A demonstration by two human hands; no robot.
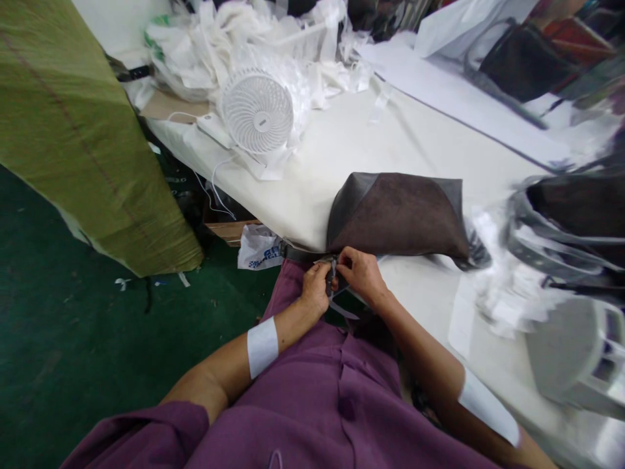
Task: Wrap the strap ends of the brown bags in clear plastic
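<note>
Pinches a dark strap piece (330, 285) in left hand (316, 286) and right hand (362, 275), just short of the crosswise brown bag (403, 218), nearer the right.

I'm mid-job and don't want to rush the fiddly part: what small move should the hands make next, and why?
Probably one light adjustment of the small dark piece with the right hand, while the left hand steadies it. The left fingers close around it and the right fingertips are right there, though finer detail is too small to tell.
</note>
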